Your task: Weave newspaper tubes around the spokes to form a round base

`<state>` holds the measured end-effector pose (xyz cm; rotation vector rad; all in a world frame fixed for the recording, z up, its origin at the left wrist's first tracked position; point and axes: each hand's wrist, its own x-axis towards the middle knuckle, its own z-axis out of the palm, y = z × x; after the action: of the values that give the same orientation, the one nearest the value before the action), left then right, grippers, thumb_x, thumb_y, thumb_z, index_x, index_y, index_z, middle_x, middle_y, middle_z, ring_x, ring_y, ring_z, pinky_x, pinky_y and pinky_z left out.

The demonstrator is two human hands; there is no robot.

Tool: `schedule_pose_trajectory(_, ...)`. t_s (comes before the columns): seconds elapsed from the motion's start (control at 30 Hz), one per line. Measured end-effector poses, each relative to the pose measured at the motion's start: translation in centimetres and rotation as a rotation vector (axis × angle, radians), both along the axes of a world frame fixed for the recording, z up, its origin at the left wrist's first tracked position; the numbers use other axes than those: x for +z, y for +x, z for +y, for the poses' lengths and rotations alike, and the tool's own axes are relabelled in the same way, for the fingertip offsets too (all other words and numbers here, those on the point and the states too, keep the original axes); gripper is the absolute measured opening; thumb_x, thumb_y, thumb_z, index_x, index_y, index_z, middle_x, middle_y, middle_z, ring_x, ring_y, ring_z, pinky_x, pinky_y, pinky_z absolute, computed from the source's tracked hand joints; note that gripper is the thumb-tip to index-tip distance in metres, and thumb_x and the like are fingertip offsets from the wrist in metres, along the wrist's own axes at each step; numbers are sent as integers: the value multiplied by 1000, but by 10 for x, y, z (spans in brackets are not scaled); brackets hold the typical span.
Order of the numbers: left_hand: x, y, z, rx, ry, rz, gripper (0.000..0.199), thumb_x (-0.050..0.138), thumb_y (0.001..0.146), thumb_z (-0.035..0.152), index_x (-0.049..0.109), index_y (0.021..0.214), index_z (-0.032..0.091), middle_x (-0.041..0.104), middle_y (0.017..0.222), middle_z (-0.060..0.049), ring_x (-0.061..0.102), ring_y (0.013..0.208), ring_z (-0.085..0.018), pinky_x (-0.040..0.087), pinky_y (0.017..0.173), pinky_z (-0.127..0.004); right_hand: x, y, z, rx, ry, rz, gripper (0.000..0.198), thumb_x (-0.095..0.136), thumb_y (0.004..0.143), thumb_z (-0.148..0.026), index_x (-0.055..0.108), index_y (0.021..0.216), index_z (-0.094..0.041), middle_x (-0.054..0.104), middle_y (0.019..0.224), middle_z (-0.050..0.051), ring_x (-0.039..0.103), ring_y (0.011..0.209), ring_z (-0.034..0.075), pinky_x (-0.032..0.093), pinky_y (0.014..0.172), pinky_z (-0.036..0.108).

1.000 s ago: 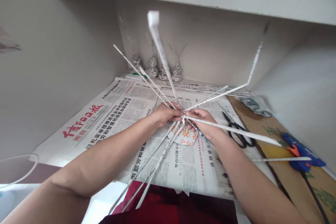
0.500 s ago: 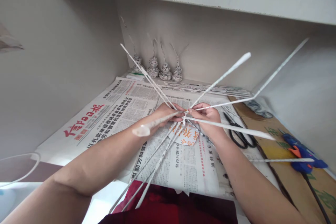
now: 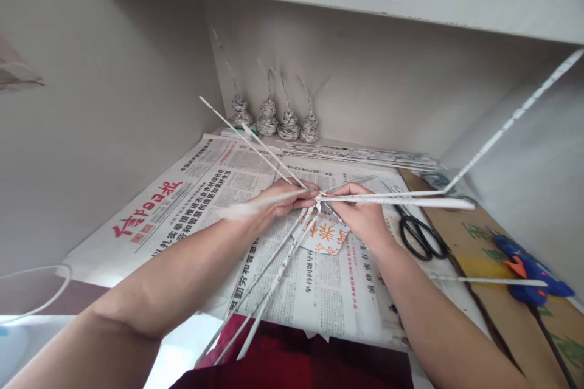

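Observation:
Several thin rolled-paper tubes (image 3: 274, 284) cross at one point and fan out in all directions. My left hand (image 3: 286, 197) is closed on them just left of the crossing, thumb and fingers pinched. From the right, my right hand (image 3: 360, 209) pinches the tubes close to the crossing. One bent tube (image 3: 493, 140) rises to the upper right, and a blurred tube (image 3: 246, 208) passes over my left wrist. Under the crossing lies a round piece of card (image 3: 325, 238) with orange characters, partly covered by tubes and my right hand.
Newspaper (image 3: 191, 206) covers the table. Several small gourd-shaped woven paper pieces (image 3: 288, 126) stand along the back wall, with a bundle of paper tubes (image 3: 360, 155) beside them. Black scissors (image 3: 422, 237) and a blue glue gun (image 3: 524, 270) lie at the right, near cardboard (image 3: 479, 231).
The tube that pointed to the upper right has swung away from there. The bent tube has shifted right. My right hand has turned slightly; both hands stay at the crossing.

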<state>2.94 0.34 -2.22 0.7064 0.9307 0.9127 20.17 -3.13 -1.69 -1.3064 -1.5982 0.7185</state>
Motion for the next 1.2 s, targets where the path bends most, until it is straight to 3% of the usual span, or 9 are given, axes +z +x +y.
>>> schedule_pose_trajectory(0.27,-1,2,1,80,-23,71,12,72,66,2,63,70,9,64,70,-5,63,63,-12,56,50,-16,-2,-1,-4,97,130,-189,10,62,77,-30,63,71,-22,63,67,0,53,58,15,40,55,26)
schedule_pose_trajectory(0.47,2,3,1,146,1,132,15,72,65,3,61,71,10,63,69,-5,63,60,-13,55,48,-18,2,1,-5,232,299,-439,16,54,85,-30,68,77,-25,63,72,3,57,71,18,42,69,30)
schedule_pose_trajectory(0.63,4,2,-1,96,31,139,14,73,64,5,63,73,9,64,72,-6,64,63,-13,55,50,-18,5,5,-6,342,282,-534,17,50,88,-29,67,84,-26,62,75,3,57,73,18,40,68,29)
schedule_pose_trajectory(0.83,-2,1,0,76,97,146,31,82,48,4,64,72,10,64,67,-3,63,59,-12,54,51,-19,4,4,-7,359,127,-381,12,56,83,-30,66,80,-24,64,77,1,58,69,16,41,64,26)
schedule_pose_trajectory(0.9,-3,0,1,78,100,149,29,81,49,3,64,72,11,64,66,-2,63,57,-12,54,51,-19,0,5,-3,363,12,-233,11,62,77,-29,65,87,-24,66,80,0,60,69,15,44,64,26)
schedule_pose_trajectory(1.1,0,0,1,35,106,145,25,78,53,4,67,74,11,65,67,-3,63,56,-11,53,50,-17,-5,11,7,392,-477,134,33,70,69,-32,65,98,-19,70,80,4,58,56,12,43,50,23)
schedule_pose_trajectory(1.2,-1,0,0,18,131,144,25,78,53,5,68,76,11,65,67,-3,64,57,-12,54,51,-18,-5,13,8,381,-518,158,31,67,73,-41,69,91,-16,68,71,3,52,48,9,36,43,21)
